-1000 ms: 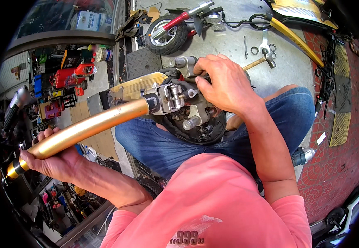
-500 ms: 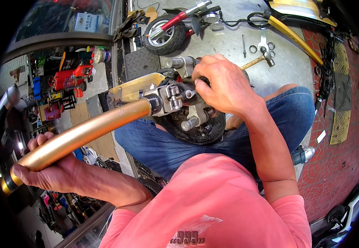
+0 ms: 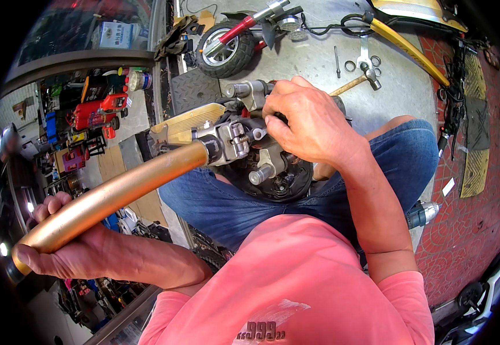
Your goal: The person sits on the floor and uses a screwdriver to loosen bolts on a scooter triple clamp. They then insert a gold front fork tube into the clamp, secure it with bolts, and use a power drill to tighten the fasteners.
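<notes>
A gold scooter stem [image 3: 126, 191] slants from the lower left up to the middle. My left hand [image 3: 66, 241] wraps round its lower-left end, thumb along the side. At its other end a silver folding clamp [image 3: 231, 142] joins the metal front-fork assembly [image 3: 264, 172], which lies between my legs. My right hand [image 3: 307, 121] is closed over a dark part beside the clamp. Its fingers curl down out of sight, so what they grip is hidden. Next to this hand, two stubby metal posts stick out of the assembly, one of them a round-ended post [image 3: 238, 90].
Ahead on the floor lie a small wheel [image 3: 225, 50] with a red tube, a hammer [image 3: 371, 77], a wrench [image 3: 364, 54] and several rings. A yellow bar [image 3: 408, 49] lies at far right. Cluttered shelves [image 3: 92, 115] fill the left; a power tool [image 3: 422, 215] rests by my right knee.
The stem's held end has dipped slightly with my left hand, and the clamp has shifted a little left. My right hand keeps its closed grip, with the wrist slightly turned. The view has shifted slightly.
</notes>
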A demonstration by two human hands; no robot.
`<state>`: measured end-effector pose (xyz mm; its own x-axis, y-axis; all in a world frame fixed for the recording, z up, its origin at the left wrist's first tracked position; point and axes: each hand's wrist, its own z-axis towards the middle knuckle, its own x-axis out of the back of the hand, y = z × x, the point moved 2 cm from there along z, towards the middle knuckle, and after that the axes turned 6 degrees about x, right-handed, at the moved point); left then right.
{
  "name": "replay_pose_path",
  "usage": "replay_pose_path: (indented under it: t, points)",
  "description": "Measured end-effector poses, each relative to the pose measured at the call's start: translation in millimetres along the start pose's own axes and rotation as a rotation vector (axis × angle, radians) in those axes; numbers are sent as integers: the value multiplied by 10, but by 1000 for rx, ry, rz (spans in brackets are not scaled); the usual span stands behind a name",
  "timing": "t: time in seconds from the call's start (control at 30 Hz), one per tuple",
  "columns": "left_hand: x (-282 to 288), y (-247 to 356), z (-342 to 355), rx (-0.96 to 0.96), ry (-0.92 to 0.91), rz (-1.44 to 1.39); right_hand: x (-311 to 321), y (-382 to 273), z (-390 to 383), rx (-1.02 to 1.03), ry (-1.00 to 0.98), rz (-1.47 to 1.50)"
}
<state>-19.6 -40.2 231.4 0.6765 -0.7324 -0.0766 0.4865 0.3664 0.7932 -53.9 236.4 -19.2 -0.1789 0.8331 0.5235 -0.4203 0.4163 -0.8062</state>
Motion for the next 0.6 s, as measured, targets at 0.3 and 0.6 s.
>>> replay_pose_path:
  t: [0.3, 0.6]
  points:
    - [128, -59, 93, 16, -31, -34, -18, 29, 10, 10, -11, 18]
    - [296, -114, 202, 100, -127, -102, -33, 42, 2, 35, 37, 13]
